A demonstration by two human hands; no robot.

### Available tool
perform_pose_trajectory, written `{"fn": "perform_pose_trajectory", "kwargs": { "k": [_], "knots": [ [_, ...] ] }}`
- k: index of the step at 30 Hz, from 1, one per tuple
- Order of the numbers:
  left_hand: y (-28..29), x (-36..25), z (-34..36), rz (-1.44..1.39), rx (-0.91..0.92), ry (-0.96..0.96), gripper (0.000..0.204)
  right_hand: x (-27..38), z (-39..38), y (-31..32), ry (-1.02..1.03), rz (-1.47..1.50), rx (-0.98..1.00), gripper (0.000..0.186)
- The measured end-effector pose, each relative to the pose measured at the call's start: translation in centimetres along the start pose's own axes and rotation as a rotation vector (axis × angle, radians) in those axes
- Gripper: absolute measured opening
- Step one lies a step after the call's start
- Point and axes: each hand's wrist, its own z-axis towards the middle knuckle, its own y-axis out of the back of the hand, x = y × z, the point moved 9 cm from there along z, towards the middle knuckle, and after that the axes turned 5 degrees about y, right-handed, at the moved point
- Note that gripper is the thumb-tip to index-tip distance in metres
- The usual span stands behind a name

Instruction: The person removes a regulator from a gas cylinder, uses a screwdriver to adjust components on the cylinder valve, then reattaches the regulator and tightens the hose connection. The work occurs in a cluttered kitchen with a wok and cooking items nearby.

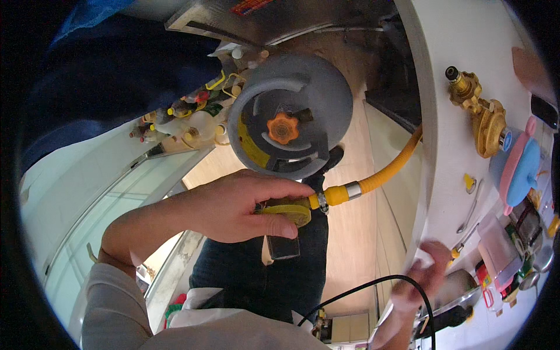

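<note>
My left hand (233, 207) is closed round a gas regulator (294, 214) with a yellow round cover, held over my lap. A yellow gas hose (388, 170) runs from its outlet, fastened by a metal clamp (322, 202), up to the white counter. Just beyond the hand stands a grey gas cylinder (324, 87) with an orange valve knob (283, 128) inside its collar. My right hand (429, 268), smeared by motion, is at the counter edge on the lower right; its fingers cannot be made out. On the counter lies a brass regulator (487, 125), apart from both hands.
The white counter (446, 175) bears a small wrench (469, 207), a blue and pink lid-like thing (519, 169), a pale pink box (499, 248) and scattered tools. Several bottles (201, 125) crowd the floor left of the cylinder. A black cable (373, 281) arcs across the front.
</note>
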Motion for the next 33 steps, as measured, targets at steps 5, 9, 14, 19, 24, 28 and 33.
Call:
{"fn": "perform_pose_trajectory", "kwargs": {
  "k": [5, 9, 14, 19, 24, 28, 33],
  "knots": [
    [0.9, 0.5, -0.6, -0.077, -0.024, -0.158, 0.064, 9.2, 10.8, -9.8, 0.532, -0.012, 0.416, 0.05],
    [1.3, 1.1, -1.4, -0.094, -0.091, -0.243, 0.056, 10.3, 12.2, -11.6, 0.779, 0.012, 0.541, 0.042],
    [2.1, 3.4, -2.7, 0.131, -0.254, -0.104, 0.048, 12.0, 11.5, -14.1, 0.817, 0.098, 0.803, 0.037],
    [2.5, 4.4, -2.6, 0.084, -0.365, -0.204, 0.039, 13.6, 10.9, -14.9, 0.861, 0.114, 0.795, 0.038],
    [2.4, 3.5, -3.6, 0.085, -0.596, -0.203, 0.037, 13.6, 10.4, -15.1, 0.834, 0.119, 0.877, 0.039],
    [2.8, 2.7, -3.9, 0.04, -0.638, -0.293, 0.034, 13.6, 10.1, -14.7, 0.836, 0.191, 0.856, 0.038],
    [2.1, 1.9, -3.4, 0.137, -0.478, -0.335, 0.025, 13.0, 9.5, -14.6, 0.829, 0.265, 0.88, 0.037]
  ]
}}
